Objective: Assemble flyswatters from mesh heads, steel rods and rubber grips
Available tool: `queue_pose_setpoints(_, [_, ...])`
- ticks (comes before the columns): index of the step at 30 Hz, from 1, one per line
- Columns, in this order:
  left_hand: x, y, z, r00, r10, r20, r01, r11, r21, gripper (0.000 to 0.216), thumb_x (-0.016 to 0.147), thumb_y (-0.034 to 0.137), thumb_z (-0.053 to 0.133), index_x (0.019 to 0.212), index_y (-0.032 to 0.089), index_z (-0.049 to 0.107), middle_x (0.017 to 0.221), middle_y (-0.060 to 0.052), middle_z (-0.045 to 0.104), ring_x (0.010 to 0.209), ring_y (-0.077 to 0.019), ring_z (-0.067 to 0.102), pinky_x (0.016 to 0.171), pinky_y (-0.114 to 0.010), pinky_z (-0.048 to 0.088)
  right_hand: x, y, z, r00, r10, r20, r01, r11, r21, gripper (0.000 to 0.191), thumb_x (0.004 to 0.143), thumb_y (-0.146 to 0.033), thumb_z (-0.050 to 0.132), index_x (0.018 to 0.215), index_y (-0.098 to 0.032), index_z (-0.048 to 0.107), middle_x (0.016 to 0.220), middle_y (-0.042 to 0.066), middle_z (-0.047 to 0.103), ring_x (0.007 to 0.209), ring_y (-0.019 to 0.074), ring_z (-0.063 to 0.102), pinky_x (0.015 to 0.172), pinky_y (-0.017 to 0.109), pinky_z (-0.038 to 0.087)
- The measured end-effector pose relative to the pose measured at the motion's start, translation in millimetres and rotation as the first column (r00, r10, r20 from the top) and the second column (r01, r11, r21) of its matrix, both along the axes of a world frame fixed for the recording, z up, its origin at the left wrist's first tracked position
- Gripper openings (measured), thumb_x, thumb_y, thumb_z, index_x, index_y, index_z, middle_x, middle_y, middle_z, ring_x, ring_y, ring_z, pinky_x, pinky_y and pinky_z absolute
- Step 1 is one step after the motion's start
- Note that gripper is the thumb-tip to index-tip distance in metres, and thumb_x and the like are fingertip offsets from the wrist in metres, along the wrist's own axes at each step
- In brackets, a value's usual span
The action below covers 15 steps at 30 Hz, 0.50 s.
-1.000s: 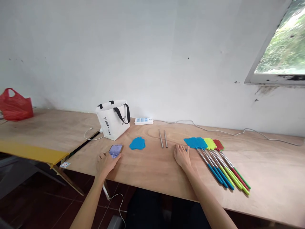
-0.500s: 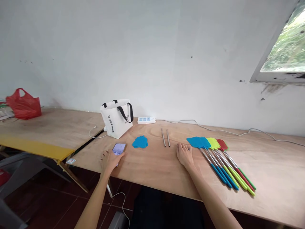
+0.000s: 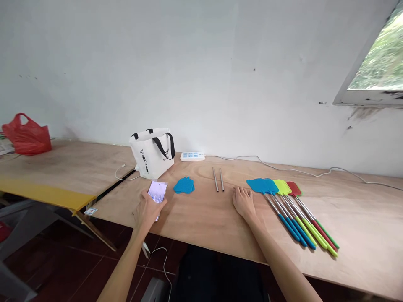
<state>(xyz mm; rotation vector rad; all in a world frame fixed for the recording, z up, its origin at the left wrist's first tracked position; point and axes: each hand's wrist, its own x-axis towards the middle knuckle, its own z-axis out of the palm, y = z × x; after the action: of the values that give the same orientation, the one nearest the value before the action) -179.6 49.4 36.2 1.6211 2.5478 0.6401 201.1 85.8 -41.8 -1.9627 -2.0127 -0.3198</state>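
My left hand (image 3: 147, 210) grips a smartphone (image 3: 157, 191) with its screen lit, thumb on one side and fingers on the other, over the table's front left. My right hand (image 3: 243, 201) rests palm down on the wood with its fingers stretched out, holding nothing. Just right of it lie several fly swatters (image 3: 263, 186) in a fanned row, with blue, yellow and red heads, metal shafts and coloured grips. Two metal tubes (image 3: 222, 180) lie side by side to the left of my right hand. Flat blue swatter heads (image 3: 184, 185) lie stacked between the phone and the tubes.
A white tote bag (image 3: 151, 153) with black handles stands behind the phone. Against the wall sits a white power strip (image 3: 192, 156), its cable (image 3: 296, 170) running right. Past a gap on the left, another table (image 3: 72, 163) carries a red plastic bag (image 3: 27, 136).
My left hand has closed around the phone and tilted it up from the table. My right hand stays in place. The view has shifted slightly.
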Motion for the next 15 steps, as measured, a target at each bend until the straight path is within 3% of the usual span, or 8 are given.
queue_pose_setpoints(15, [-9.8,3.6,-7.6,0.999,-0.033,0.015,0.031,0.996,0.078,0.076,0.083,0.063,0.058,0.136,0.014,0.034,0.128,-0.025,0.061,0.100,-0.0413,0.070,0.074,-0.043,0.051,0.1,-0.4,-1.0,1.000,0.011,-0.010,-0.011,1.000,0.025,0.029,0.099,-0.017,0.036,0.117,-0.015,0.059,0.113,0.015,0.069,0.109,0.0272,0.059,0.101,0.042,0.027])
